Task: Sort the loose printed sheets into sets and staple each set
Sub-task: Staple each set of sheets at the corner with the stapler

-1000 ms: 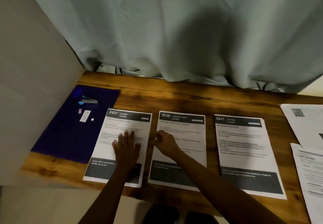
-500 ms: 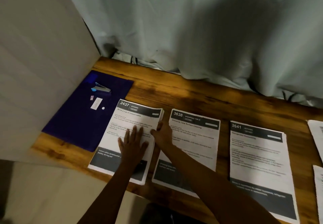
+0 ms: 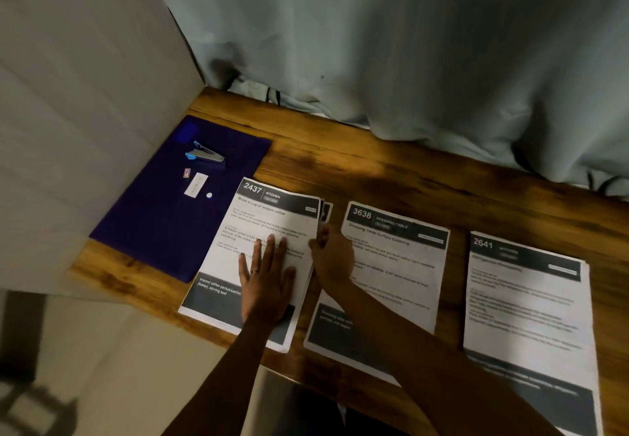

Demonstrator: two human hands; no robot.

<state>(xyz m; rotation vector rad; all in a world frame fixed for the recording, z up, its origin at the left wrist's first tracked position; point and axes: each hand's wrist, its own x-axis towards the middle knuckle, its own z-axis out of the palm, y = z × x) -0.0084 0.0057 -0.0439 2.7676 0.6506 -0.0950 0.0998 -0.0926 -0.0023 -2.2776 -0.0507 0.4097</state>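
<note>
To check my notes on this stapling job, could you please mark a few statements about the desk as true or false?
1. The left hand lies flat on the 2437 set. True.
2. The right hand holds the stapler. False: the stapler lies untouched on the purple mat, and the right hand pinches the right edge of the 2437 set.
3. The 3638 set lies between the 2437 set and the 2641 set. True.
4. The purple mat lies to the right of the 2641 set. False: it lies left of the 2437 set, beside the wall.
</note>
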